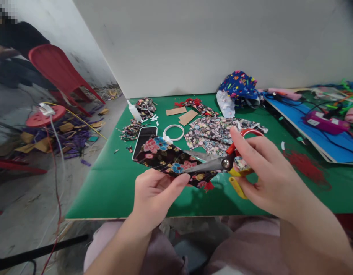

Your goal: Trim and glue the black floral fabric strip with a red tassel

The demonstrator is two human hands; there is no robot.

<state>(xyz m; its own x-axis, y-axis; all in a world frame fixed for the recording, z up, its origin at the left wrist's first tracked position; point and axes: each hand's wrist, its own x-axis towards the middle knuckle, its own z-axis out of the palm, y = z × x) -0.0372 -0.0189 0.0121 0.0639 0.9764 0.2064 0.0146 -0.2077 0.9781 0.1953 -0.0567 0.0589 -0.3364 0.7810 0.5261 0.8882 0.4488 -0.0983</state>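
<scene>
**Scissors [212,165] met a flowered cloth strip [165,156] between two hands**

The dark cloth strip lay across the middle of the frame, slanting down from centre left toward centre right, raised above the green table [107,198]. The left hand [159,193], at lower centre, was just below it and closed on its lower edge, the thumb pressed flat on the near face and the fingers largely hidden underneath. The strip's left end reached past that hand and overlapped the view of a phone [146,133]; its right end, with a red fringe, hung beyond the thumb.

The scissors lay to the right of the left hand, their blades parted and pointing left. One blade crossed the front of the strip near the thumb; the other showed along its upper edge. Whether the fabric was cut there could not be told.

The right hand [268,172], right of centre, was curled around the red and yellow handles, its upper digit stretched along the red one. Its forearm slanted up from the lower right corner, while the left forearm rose from the bottom edge, left of centre.
</scene>
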